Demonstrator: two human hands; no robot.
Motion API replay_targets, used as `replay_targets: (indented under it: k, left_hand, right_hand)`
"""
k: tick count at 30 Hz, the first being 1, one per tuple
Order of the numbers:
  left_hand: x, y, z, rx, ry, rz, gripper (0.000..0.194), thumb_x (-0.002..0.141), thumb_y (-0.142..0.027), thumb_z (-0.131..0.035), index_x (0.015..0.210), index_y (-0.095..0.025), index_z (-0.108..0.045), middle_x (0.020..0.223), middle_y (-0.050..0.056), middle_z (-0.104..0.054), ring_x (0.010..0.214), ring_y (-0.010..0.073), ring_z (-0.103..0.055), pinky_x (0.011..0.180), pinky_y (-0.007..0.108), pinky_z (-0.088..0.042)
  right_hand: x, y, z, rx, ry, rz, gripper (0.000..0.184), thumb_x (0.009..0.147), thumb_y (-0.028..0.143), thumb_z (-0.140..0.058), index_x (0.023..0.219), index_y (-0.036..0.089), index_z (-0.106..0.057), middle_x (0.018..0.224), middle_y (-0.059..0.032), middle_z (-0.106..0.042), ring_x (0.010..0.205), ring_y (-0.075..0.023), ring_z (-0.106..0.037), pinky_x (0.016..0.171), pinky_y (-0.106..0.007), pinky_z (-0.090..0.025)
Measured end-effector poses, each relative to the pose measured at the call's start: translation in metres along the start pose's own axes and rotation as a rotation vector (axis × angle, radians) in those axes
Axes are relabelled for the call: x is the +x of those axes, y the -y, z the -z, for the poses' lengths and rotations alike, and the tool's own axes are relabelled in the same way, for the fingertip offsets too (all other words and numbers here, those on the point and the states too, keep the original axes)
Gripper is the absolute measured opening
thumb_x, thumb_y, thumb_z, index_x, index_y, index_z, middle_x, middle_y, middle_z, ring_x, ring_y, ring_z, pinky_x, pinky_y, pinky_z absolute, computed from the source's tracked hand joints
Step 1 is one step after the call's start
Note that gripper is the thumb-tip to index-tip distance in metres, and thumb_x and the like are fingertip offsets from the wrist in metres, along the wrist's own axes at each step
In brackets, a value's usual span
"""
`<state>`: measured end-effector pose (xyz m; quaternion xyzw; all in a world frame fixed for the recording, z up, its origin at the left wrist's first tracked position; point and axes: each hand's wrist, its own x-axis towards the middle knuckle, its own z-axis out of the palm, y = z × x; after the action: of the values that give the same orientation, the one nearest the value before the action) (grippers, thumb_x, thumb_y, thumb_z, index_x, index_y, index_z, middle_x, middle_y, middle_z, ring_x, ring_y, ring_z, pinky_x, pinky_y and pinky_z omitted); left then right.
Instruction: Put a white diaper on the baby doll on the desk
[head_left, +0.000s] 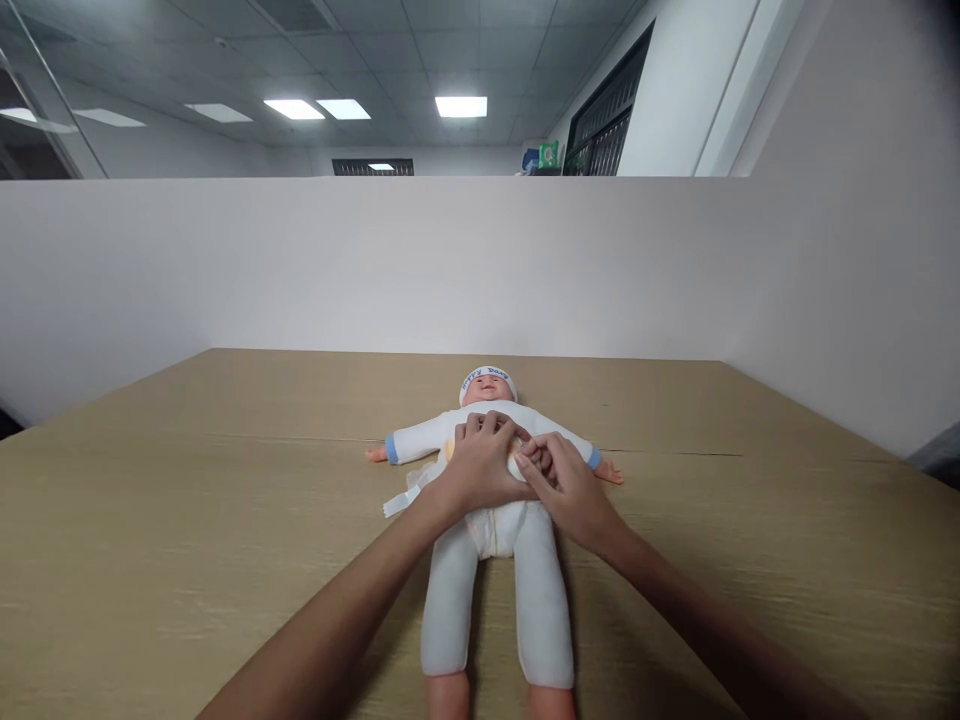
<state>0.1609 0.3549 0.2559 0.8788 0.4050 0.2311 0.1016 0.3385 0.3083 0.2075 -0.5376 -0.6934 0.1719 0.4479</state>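
A baby doll (450,590) lies on its back, head away from me, in a white outfit with blue cuffs and a white headband. Around its hips is a white diaper (495,532). A loose white fastening tab (403,499) sticks out at the diaper's left side. My left hand (491,460) lies across the doll's belly, fingers curled over the diaper's upper front. Close beside it, my right hand (562,480) pinches at the diaper's right side. Its fingertips are bunched, and the bit between them is mostly hidden.
The doll rests on a wide wood-grain table (187,520). A white partition (450,270) rises behind the table, with another white wall (847,280) on the right. Beyond the partition, a green package (548,154) is visible near a dark barred window (609,110).
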Motion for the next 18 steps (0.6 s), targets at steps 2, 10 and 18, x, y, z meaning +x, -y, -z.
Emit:
replay_targets:
  k: [2,10,18]
  left_hand:
    - [0.000,0.001,0.000,-0.026,0.010,-0.001,0.062,0.073,-0.049,-0.095,0.127,-0.028,-0.071,0.141,0.010,-0.066,0.131,0.0411,-0.053,0.112,0.062,-0.044]
    - [-0.008,0.025,0.025,-0.399,0.113,-0.101,0.063,0.093,-0.057,-0.080,0.145,-0.029,-0.059,0.151,0.011,-0.063,0.143,0.0366,-0.053,0.120,0.056,-0.045]
    - [-0.083,0.093,0.041,-0.195,-0.119,0.051,0.040,0.109,-0.054,-0.053,0.136,-0.026,-0.063,0.144,0.011,-0.068,0.138,0.0333,-0.057,0.120,0.052,-0.042]
  right_hand:
    - [-0.019,-0.002,0.003,-0.038,-0.021,0.167,0.032,0.112,0.047,-0.052,0.131,0.023,-0.064,0.138,-0.0122,-0.069,0.134,-0.0291,-0.060,0.117,-0.046,-0.046]
    - [-0.040,-0.022,0.006,-0.038,0.125,0.361,0.056,0.117,0.037,-0.045,0.172,0.031,-0.037,0.177,-0.0059,-0.044,0.167,-0.0259,-0.036,0.139,-0.051,-0.029]
    - [-0.027,0.022,0.013,-0.051,-0.040,0.290,0.038,0.115,0.039,-0.049,0.149,0.027,-0.060,0.152,-0.0102,-0.067,0.144,-0.0292,-0.061,0.123,-0.049,-0.047]
